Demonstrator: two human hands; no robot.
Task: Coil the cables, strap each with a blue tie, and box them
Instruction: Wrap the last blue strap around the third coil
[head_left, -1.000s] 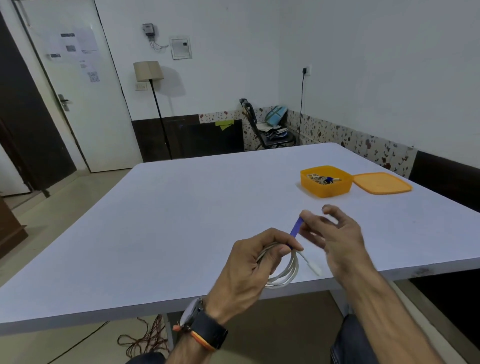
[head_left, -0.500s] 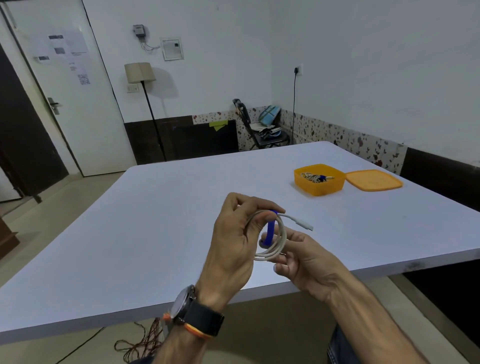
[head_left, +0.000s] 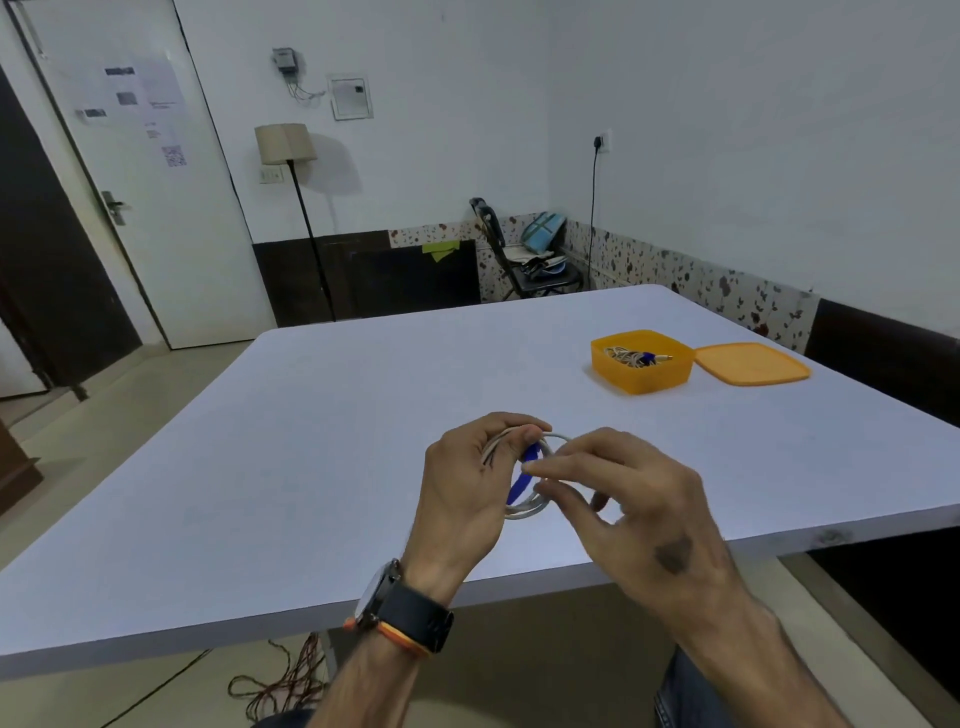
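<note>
My left hand (head_left: 465, 493) grips a coiled white cable (head_left: 524, 512) above the near part of the white table (head_left: 337, 441), thumb pressed on the top of the coil. A blue tie (head_left: 521, 480) hangs across the coil. My right hand (head_left: 623, 504) pinches that tie between thumb and forefinger, palm turned down, and covers the coil's right side. An orange box (head_left: 644, 371) stands open at the far right of the table; a strapped cable with a blue tie (head_left: 636, 357) lies inside.
The box's orange lid (head_left: 753, 364) lies flat just right of the box. A floor lamp (head_left: 291, 156) and a chair (head_left: 524, 254) with things on it stand beyond the table. Loose cords (head_left: 280, 686) lie on the floor under the near edge.
My right hand turned over from under the coil to above it and now pinches the blue tie. The cable's loose plug end no longer sticks out. The camera tilted slightly.
</note>
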